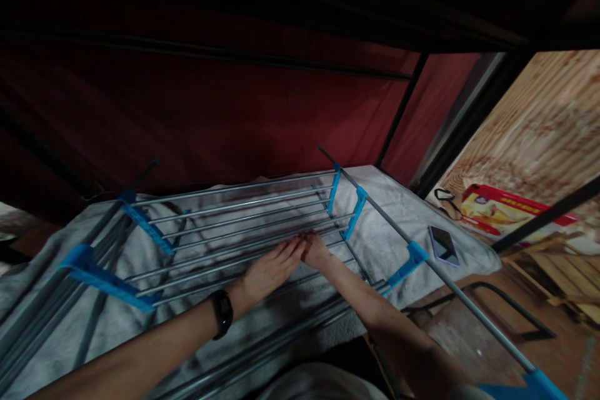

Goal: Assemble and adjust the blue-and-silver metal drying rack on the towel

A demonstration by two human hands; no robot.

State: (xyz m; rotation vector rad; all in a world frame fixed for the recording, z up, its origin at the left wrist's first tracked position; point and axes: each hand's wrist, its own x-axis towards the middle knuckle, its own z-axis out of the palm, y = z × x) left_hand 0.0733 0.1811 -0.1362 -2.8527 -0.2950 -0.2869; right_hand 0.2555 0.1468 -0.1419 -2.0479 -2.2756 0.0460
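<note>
1. Reaching in from both sides, hands brought together above the middle bars of a metal drying rack [262, 240] set on a pale grey blanket [391, 194].
2. Extending from the left with the left hand [274, 272], back upward, fingers nearly straight and side by side, tips right at the other hand; impossible to tell whether wrapped on a bar.
3. Reaching from the right with the right hand [316, 251], wrist angled inward, fingers mostly hidden; impossible to tell whether clasped or loose.
4. Wearing a black wristband [222, 314] on the left wrist.
5. Framed at left and right by blue end brackets [396, 267], with narrow gaps between bars and blanket showing through.
6. Backed closely by a red curtain [262, 119] beyond the rack's far edge, leaving little room there.
7. Roomier to the right, across a bare stretch of blanket to a phone [444, 245], lying near the blanket's edge.
8. Bounded at far right by a black post [473, 124], with a red-and-yellow box [504, 209] beyond.
9. Jutting past the blanket at lower right: a long metal pole [478, 312] of the rack, above reddish floor [553, 353].
</note>
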